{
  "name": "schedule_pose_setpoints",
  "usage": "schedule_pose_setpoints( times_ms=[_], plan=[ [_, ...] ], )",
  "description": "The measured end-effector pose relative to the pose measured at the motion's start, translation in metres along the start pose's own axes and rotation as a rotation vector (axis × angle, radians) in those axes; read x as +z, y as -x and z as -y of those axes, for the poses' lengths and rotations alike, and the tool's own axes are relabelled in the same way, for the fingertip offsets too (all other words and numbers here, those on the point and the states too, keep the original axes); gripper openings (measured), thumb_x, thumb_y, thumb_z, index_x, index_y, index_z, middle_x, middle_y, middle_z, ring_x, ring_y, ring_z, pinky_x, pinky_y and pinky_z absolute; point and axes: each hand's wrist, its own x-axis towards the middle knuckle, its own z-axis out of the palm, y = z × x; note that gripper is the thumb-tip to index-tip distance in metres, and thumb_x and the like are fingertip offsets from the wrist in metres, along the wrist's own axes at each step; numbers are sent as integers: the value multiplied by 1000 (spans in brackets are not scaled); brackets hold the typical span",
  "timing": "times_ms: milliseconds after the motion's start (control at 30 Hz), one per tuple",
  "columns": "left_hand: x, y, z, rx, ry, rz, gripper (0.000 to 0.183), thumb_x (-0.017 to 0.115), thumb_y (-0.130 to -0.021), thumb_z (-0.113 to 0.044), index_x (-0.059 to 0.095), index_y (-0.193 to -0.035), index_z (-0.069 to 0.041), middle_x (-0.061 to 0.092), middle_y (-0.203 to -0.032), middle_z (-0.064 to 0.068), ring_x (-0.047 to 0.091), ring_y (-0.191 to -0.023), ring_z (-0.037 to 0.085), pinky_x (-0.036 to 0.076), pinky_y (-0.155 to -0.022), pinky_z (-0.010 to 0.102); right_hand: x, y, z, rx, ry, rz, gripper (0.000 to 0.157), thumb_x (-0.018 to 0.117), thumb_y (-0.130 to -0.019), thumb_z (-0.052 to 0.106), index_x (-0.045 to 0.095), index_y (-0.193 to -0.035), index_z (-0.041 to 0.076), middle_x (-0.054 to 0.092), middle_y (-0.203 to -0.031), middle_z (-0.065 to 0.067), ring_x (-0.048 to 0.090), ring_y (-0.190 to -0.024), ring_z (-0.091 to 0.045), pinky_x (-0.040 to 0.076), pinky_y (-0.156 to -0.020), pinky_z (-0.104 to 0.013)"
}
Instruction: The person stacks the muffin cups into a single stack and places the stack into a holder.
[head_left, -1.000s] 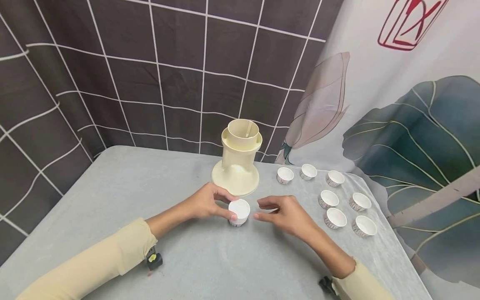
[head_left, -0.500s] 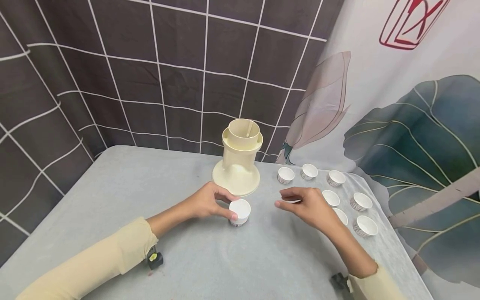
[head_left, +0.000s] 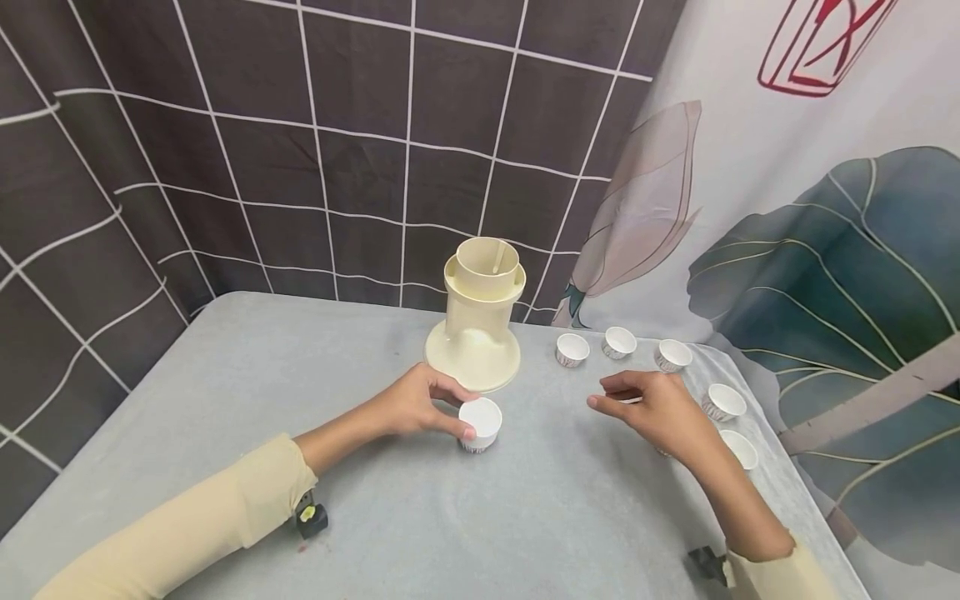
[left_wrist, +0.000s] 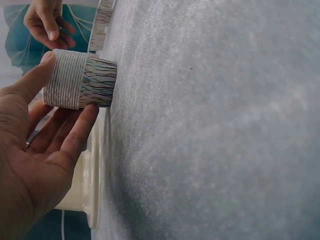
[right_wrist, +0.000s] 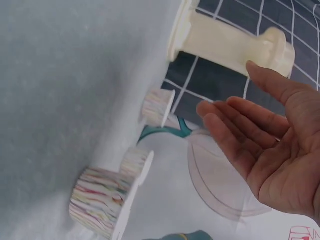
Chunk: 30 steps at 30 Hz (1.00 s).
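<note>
In the head view my left hand [head_left: 423, 404] holds a stack of nested white paper baking cups [head_left: 480, 423] at the table's middle, thumb on the near side and fingers behind. The left wrist view shows many ridged rims on the stack [left_wrist: 70, 80] and wavy coloured lines on the lowest cup. My right hand [head_left: 663, 412] hovers over the single baking cups at the right, fingers loosely bent, nothing between them. It hides two of those cups almost wholly. In the right wrist view a striped cup [right_wrist: 100, 202] stands below this hand [right_wrist: 270, 140], apart from it.
Behind the stack stands a cream plastic dispenser-like tube [head_left: 483, 317] on a wide round base. Single cups stand along the back right, including one cup [head_left: 572, 350] nearest the tube and another cup [head_left: 724, 402] by the right edge. A tile-patterned curtain [head_left: 360, 183] hangs behind the table.
My right hand has moved away from the stack, to the right, until it is over the single cups. The left hand and the stack have stayed in place.
</note>
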Motion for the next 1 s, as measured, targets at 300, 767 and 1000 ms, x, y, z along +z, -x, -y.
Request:
schedule_pose_setpoints(
  times_ms=[300,767,1000],
  plan=[
    [1,-1,-2,-10,4,5,41,100,-81,-3,85,-118,4,86,-123,17,85,-114,27,66,-110,42,-20,4,-16,66,76,16,51,92,-96,41,84,-123,-1,88,-108,-14,85,-101,-30,69,-87,-52],
    [-1,-2,0,2,2,8,40,101,-80,-3,85,-116,5,85,-124,18,85,-113,27,66,-110,43,-48,6,-43,263,227,142,62,87,-96,42,77,-120,-14,81,-117,-33,77,-104,-47,66,-85,-61],
    [-1,-3,0,0,-15,11,40,101,-81,-4,85,-116,4,85,-125,18,85,-113,27,67,-109,42,-43,8,-50,333,257,171,61,87,-96,40,75,-118,-16,76,-116,-38,73,-93,-42,63,-74,-55]
  ],
)
